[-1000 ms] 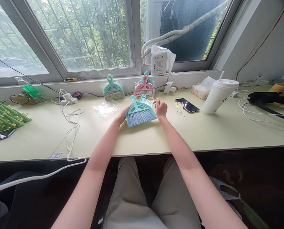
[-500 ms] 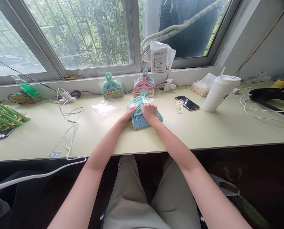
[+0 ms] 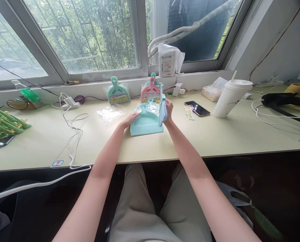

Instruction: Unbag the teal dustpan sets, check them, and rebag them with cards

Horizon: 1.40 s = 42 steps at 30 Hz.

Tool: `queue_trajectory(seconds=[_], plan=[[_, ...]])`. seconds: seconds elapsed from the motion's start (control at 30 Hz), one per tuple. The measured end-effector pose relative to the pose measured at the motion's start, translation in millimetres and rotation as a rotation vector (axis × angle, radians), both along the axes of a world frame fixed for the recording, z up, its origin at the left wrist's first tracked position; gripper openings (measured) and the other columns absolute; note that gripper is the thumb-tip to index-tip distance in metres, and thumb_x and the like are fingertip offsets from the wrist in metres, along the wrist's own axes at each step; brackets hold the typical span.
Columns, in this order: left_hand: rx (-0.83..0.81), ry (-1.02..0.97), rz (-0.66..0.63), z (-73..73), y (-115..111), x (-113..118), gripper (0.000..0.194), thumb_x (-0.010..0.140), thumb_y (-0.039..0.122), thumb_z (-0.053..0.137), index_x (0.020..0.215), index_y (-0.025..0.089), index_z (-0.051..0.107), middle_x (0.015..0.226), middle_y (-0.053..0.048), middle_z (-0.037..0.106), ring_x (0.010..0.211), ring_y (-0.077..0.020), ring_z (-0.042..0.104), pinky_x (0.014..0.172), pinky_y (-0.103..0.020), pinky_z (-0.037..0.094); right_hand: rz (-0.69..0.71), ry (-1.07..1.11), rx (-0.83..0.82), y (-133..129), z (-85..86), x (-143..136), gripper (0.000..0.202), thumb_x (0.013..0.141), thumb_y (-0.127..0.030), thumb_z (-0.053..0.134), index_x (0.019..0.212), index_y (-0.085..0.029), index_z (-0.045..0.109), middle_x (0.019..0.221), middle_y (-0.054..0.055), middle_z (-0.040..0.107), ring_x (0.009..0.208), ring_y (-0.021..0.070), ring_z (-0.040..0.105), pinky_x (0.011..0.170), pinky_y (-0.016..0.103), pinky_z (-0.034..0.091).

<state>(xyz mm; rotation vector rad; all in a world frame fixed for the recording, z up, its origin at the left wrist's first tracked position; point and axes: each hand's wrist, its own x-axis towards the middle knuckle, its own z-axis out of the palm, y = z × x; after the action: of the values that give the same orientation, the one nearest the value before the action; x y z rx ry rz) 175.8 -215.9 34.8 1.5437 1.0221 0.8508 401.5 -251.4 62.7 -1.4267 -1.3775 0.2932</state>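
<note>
A light teal dustpan [image 3: 146,123] lies on the table in front of me, its wide edge toward me. My left hand [image 3: 130,120] grips its upper left side, thumb on top and the other fingers mostly hidden. To the right, my right hand [image 3: 169,108] is closed round a small teal hand brush [image 3: 163,112], held upright and edge-on with its bluish bristles pointing down by the dustpan's right side. Behind the dustpan lies a clear-wrapped teal set [image 3: 153,105], partly covered. A pink brush-and-dustpan set [image 3: 151,91] and a green one [image 3: 118,92], both wrapped, lean against the sill.
Left of the dustpan lies clear plastic wrapping [image 3: 111,113]. White cables [image 3: 75,134] run down the table's left part. On the right are a phone [image 3: 199,109], a paper label [image 3: 189,112], a tissue pack [image 3: 214,89] and a white lidded cup [image 3: 230,99] with a straw.
My right hand has lifted the brush off the dustpan and moved right, turning it edge-on. The dustpan's inside now shows, and my left hand has shifted slightly left with it.
</note>
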Motion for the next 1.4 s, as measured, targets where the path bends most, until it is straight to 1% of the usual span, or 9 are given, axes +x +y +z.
queue_trajectory(seconds=[0.1,0.23,0.4,0.57,0.7,0.9,1.07,1.3,1.4], plan=[[0.039,0.125,-0.026,2.0,4,-4,0.028,0.076,0.045,0.074,0.082,0.018,0.076,0.081,-0.004,0.073,0.087,-0.0253,0.067,0.083,-0.034,0.052,-0.151,-0.178,0.04,2,3.5,32,0.04,0.101,-0.03,0.035,0.077,-0.017,0.064,0.083,0.011,0.067,0.082,0.022,0.062,0.077,0.031,0.044],[0.126,0.236,-0.025,5.6,7,-9,0.015,0.069,0.031,0.079,0.064,0.019,0.071,0.064,-0.001,0.065,0.077,-0.0236,0.064,0.076,-0.031,0.049,-0.317,-0.424,-0.225,5,-14.5,51,0.043,0.101,-0.031,0.039,0.08,-0.01,0.07,0.088,0.023,0.068,0.092,0.0315,0.066,0.081,0.041,0.045],[0.221,0.436,0.06,9.6,4,-20,0.023,0.067,0.042,0.08,0.064,0.022,0.07,0.066,-0.001,0.064,0.072,-0.0207,0.06,0.069,-0.028,0.046,-0.347,-0.593,-0.442,10,-31.0,48,0.029,0.093,-0.011,0.044,0.091,-0.005,0.072,0.095,0.029,0.068,0.097,0.0365,0.067,0.079,0.044,0.045],[0.304,0.398,0.292,7.5,6,-26,0.024,0.079,0.041,0.07,0.068,0.02,0.067,0.073,-0.004,0.061,0.071,-0.0184,0.054,0.068,-0.028,0.039,-0.405,-0.591,-0.461,7,-22.4,47,0.031,0.093,-0.009,0.042,0.095,-0.003,0.072,0.094,0.027,0.067,0.096,0.035,0.067,0.079,0.042,0.044],[0.364,0.49,0.317,4.7,10,-31,0.026,0.087,0.033,0.055,0.067,0.019,0.064,0.068,-0.002,0.055,0.066,-0.0166,0.049,0.066,-0.029,0.036,-0.421,-0.62,-0.484,1,-14.4,42,0.033,0.095,-0.011,0.038,0.095,-0.005,0.071,0.094,0.024,0.068,0.096,0.0311,0.067,0.079,0.037,0.044],[0.373,0.502,0.263,5.6,11,-33,0.029,0.085,0.043,0.054,0.076,0.018,0.066,0.078,-0.004,0.061,0.072,-0.0166,0.051,0.067,-0.028,0.037,-0.364,-0.666,-0.613,-5,-5.1,40,0.028,0.091,-0.03,0.057,0.1,-0.008,0.07,0.1,0.022,0.068,0.102,0.0328,0.064,0.08,0.037,0.044],[0.424,0.496,0.3,7.1,11,-31,0.032,0.085,0.047,0.055,0.08,0.018,0.068,0.08,-0.005,0.064,0.076,-0.0174,0.054,0.071,-0.029,0.039,-0.31,-0.785,-0.636,-9,2.3,41,0.038,0.084,-0.044,0.068,0.105,-0.013,0.07,0.11,0.019,0.069,0.114,0.0358,0.059,0.098,0.048,0.035],[0.34,0.539,0.04,2.7,4,-28,0.035,0.071,0.054,0.071,0.076,0.02,0.067,0.081,-0.003,0.063,0.076,-0.0166,0.054,0.068,-0.027,0.038,-0.236,-0.827,-0.714,-8,-2.4,38,0.026,0.074,-0.023,0.076,0.098,-0.012,0.07,0.106,0.018,0.071,0.11,0.0338,0.064,0.101,0.046,0.033],[0.352,0.533,0.031,0.9,5,-28,0.034,0.072,0.051,0.069,0.066,0.019,0.06,0.07,0.0,0.056,0.069,-0.0149,0.05,0.065,-0.027,0.036,-0.229,-0.768,-0.668,-7,-5.3,39,0.033,0.073,-0.021,0.076,0.104,-0.012,0.067,0.107,0.018,0.071,0.107,0.0317,0.066,0.098,0.044,0.037]])
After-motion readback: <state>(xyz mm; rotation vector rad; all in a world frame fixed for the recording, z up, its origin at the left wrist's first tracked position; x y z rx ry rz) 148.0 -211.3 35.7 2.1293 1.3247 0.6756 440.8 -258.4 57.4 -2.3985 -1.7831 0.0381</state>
